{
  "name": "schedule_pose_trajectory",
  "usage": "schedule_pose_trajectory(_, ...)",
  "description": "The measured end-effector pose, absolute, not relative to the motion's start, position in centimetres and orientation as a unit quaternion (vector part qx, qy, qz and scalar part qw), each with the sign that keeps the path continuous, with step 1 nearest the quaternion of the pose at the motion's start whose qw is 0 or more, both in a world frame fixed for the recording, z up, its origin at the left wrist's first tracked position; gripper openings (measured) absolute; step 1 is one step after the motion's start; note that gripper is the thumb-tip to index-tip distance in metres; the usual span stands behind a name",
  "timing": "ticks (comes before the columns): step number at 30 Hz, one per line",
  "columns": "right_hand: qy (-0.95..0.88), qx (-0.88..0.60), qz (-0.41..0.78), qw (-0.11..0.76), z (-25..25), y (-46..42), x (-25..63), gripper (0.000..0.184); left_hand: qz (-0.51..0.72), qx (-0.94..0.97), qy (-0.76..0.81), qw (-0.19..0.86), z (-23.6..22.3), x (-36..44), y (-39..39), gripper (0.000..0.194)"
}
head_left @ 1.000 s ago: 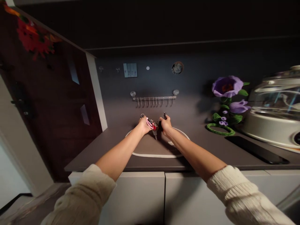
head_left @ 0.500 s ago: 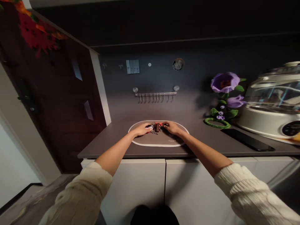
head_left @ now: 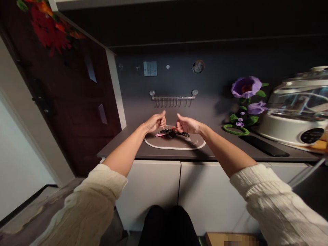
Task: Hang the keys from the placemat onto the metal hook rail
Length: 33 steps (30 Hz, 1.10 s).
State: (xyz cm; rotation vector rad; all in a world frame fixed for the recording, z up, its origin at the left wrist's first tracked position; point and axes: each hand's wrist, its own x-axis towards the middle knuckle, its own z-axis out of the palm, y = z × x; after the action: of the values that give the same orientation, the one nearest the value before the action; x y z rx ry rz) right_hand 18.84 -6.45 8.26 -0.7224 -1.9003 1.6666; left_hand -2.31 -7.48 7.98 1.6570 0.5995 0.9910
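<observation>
A small heap of dark, red and pink pieces [head_left: 173,132] lies on an oval brown mat [head_left: 176,145] with a pale rim; it looks like a bunch of keys, though its parts are too small to tell apart. My left hand [head_left: 155,123] hovers above the heap's left side, thumb up, fingers loosely curled and holding nothing. Over the right side hangs my right hand [head_left: 189,124], also bare, its thumb raised apart from half-bent fingers. Both palms face inward with a gap between them.
A hook rail [head_left: 173,98] is fixed to the back wall. To the right on the counter [head_left: 217,150] are purple flowers with a green ring base [head_left: 235,130], a black phone-like slab [head_left: 265,146] and a white appliance with a clear lid [head_left: 294,116]. A dark shelf juts out overhead.
Both hands have let go of the heap and risen off the mat, thumbs now up. The heap lies spread on the mat. The camera view has shifted slightly.
</observation>
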Motion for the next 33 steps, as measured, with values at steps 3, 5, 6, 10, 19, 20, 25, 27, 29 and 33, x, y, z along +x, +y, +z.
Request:
schedule_pose_trajectory(3,-0.631,-0.231,0.690,0.268,6.1,-6.6,18.9,0.065,0.417,0.624,0.243,0.615,5.8,-2.2,-7.7,0.065)
schedule_pose_trajectory(5,-0.599,-0.226,0.716,0.278,4.2,-6.5,19.3,0.065,0.396,0.590,0.259,0.654,3.7,-2.3,-7.5,0.067)
schedule_pose_trajectory(6,-0.587,-0.225,0.724,0.283,3.3,-6.4,19.6,0.064,0.384,0.577,0.265,0.670,2.7,-2.4,-7.4,0.067)
schedule_pose_trajectory(10,-0.560,-0.209,0.736,0.318,1.3,-6.3,20.3,0.064,0.399,0.544,0.246,0.696,0.4,-2.8,-7.0,0.068)
schedule_pose_trajectory(19,-0.557,-0.204,0.731,0.337,1.3,-6.7,20.2,0.065,0.414,0.537,0.223,0.701,0.3,-3.0,-7.0,0.067)
schedule_pose_trajectory(20,-0.556,-0.207,0.730,0.339,1.3,-6.7,20.2,0.065,0.416,0.536,0.223,0.700,0.2,-2.9,-7.0,0.067)
schedule_pose_trajectory(25,-0.559,-0.218,0.718,0.353,1.4,-6.9,20.0,0.063,0.421,0.529,0.237,0.697,0.3,-2.9,-7.0,0.065)
schedule_pose_trajectory(27,-0.573,-0.232,0.701,0.354,1.6,-6.9,19.8,0.062,0.413,0.536,0.249,0.693,0.6,-2.8,-7.0,0.065)
schedule_pose_trajectory(29,-0.600,-0.248,0.667,0.365,1.8,-6.8,19.4,0.058,0.414,0.553,0.265,0.672,1.0,-2.7,-6.8,0.061)
schedule_pose_trajectory(33,-0.645,-0.292,0.544,0.450,2.5,-5.5,18.1,0.040,0.489,0.601,0.331,0.539,2.0,-1.9,-5.8,0.040)
